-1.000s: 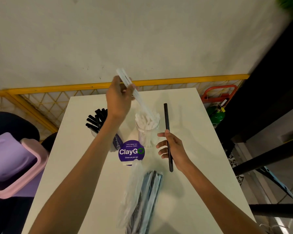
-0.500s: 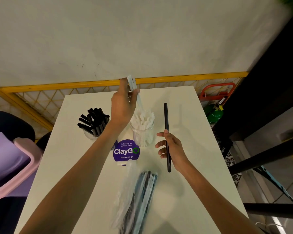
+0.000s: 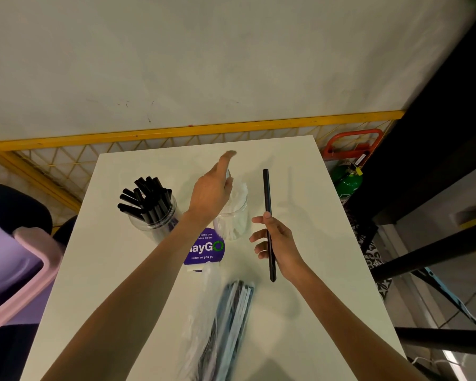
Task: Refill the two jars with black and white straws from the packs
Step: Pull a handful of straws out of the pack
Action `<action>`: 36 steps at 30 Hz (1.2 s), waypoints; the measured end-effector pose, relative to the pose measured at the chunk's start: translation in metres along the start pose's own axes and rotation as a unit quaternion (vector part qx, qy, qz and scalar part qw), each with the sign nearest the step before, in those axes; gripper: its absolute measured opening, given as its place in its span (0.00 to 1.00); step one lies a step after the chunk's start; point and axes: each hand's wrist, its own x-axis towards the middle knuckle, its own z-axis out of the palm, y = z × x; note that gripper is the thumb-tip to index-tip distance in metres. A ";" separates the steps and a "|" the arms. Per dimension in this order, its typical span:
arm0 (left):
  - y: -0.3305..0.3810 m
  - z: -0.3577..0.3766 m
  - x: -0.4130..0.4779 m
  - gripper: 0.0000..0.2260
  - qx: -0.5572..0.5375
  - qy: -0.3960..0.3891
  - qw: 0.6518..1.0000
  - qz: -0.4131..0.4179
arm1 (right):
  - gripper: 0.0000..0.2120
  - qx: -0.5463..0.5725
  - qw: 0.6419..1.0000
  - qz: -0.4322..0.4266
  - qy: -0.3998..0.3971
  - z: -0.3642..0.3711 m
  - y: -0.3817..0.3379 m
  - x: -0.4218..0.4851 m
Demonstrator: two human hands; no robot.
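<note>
A clear jar of black straws (image 3: pixel 151 213) stands at the table's back left. Right of it is a clear jar of white straws (image 3: pixel 232 215). My left hand (image 3: pixel 212 193) hovers over the white jar's mouth with its index finger stretched out. The tip of a white straw (image 3: pixel 228 173) shows beside the fingers, low in the jar. To the right of that jar, my right hand (image 3: pixel 275 243) holds a single black straw (image 3: pixel 267 199) upright. A plastic pack of mixed straws (image 3: pixel 228 320) lies near the front edge.
A purple ClayGo sign (image 3: pixel 205 250) stands in front of the jars on the white table (image 3: pixel 313 312). A pink and purple bin (image 3: pixel 17 270) sits at the left. A green bottle (image 3: pixel 348 180) and a yellow railing (image 3: pixel 176 132) lie beyond the table.
My left hand has come down over the white jar, lowering the white straw into it, and its fingers have spread. My right hand keeps the black straw in the same place.
</note>
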 end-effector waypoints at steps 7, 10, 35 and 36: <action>-0.013 0.028 -0.011 0.14 0.041 -0.037 0.998 0.030 | 0.15 0.004 1.000 0.001 0.002 0.004 -0.002 0.004; -0.015 0.033 -0.019 0.23 0.060 -0.049 0.996 0.044 | 0.15 0.006 1.000 0.002 0.000 0.005 -0.001 0.004; -0.010 -0.054 -0.043 0.23 -0.310 0.070 0.936 -0.154 | 0.14 -0.034 0.988 -0.031 -0.145 0.077 -0.003 -0.010; -0.013 -0.064 -0.044 0.23 -0.318 0.095 0.930 -0.159 | 0.15 -0.031 0.989 -0.016 -0.141 0.081 -0.002 -0.010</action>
